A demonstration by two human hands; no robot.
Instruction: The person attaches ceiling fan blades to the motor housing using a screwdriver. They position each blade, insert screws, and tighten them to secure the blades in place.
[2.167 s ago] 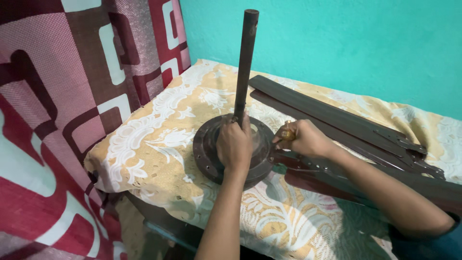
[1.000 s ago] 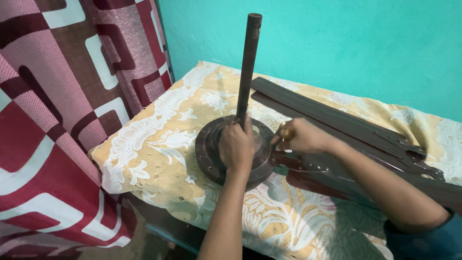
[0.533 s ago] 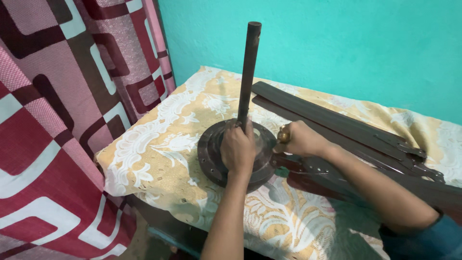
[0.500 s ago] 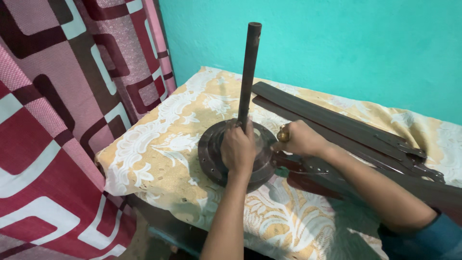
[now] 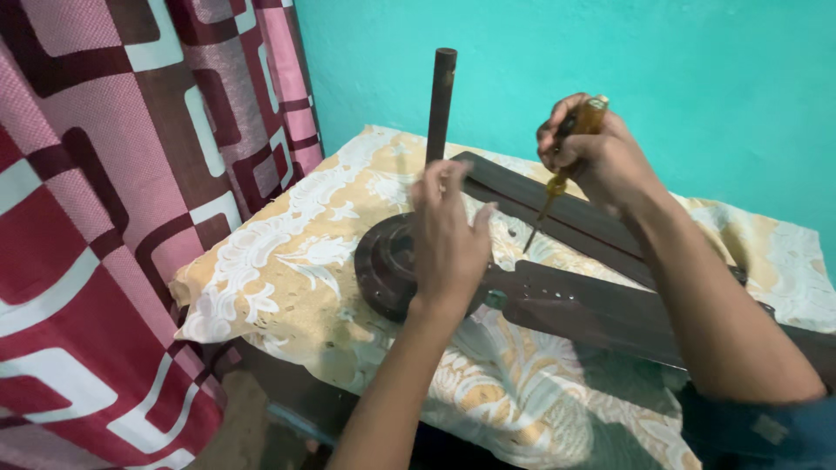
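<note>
Two hands up off the work at once. My right hand [image 5: 592, 152] is raised over the fan blades [image 5: 601, 305], fist closed round a screwdriver [image 5: 566, 157] with an amber handle, its thin shaft slanting down and left, tip clear of everything. My left hand [image 5: 448, 239] hovers open, fingers spread, holding nothing, just above the round dark fan motor [image 5: 383, 270] at the foot of the upright rod [image 5: 440, 104]. Motor sits on the patterned cloth [image 5: 287, 252] over the counter, below and left of the screwdriver tip, apart from it. Step looks like a pause between screws at the blade bracket. Next move, I judge: steady the motor with the left, lower the tip squarely into a screw head.
</note>
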